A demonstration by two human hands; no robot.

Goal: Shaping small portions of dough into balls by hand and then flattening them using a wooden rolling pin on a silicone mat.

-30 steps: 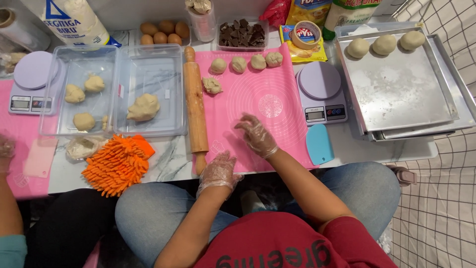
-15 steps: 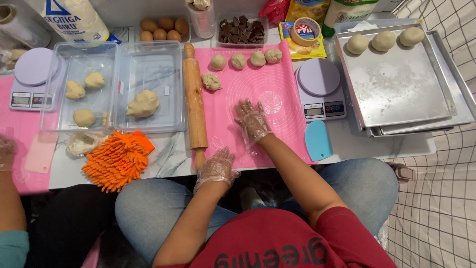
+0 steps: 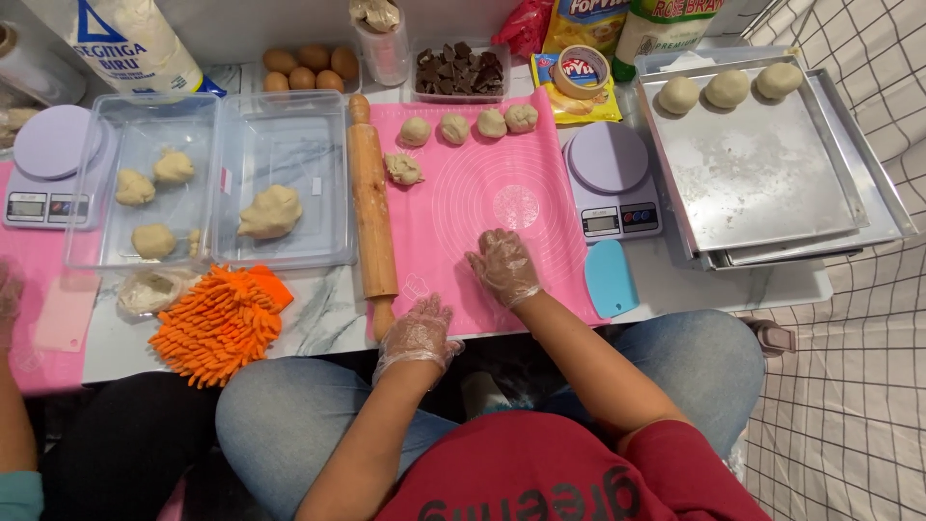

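Note:
Both my hands wear clear plastic gloves. My right hand (image 3: 503, 265) lies flat, fingers spread, on the pink silicone mat (image 3: 487, 203), holding nothing. My left hand (image 3: 419, 331) rests at the mat's near edge, just below the end of a wooden rolling pin (image 3: 370, 205) that lies along the mat's left side. Its fingers are loosely curled and empty. Several small dough balls (image 3: 469, 123) line the mat's far edge, with one rough dough piece (image 3: 403, 169) below them.
A purple kitchen scale (image 3: 612, 178) and blue scraper (image 3: 610, 278) sit right of the mat. Metal trays (image 3: 772, 183) carry three dough balls (image 3: 728, 87). Clear tubs (image 3: 207, 178) with dough stand at left, beside an orange mitt (image 3: 219, 323). Another person's arm (image 3: 14, 386) is at far left.
My right hand slid from the mat's near edge a little farther onto the mat and flattened. My left hand stayed near the rolling pin's end.

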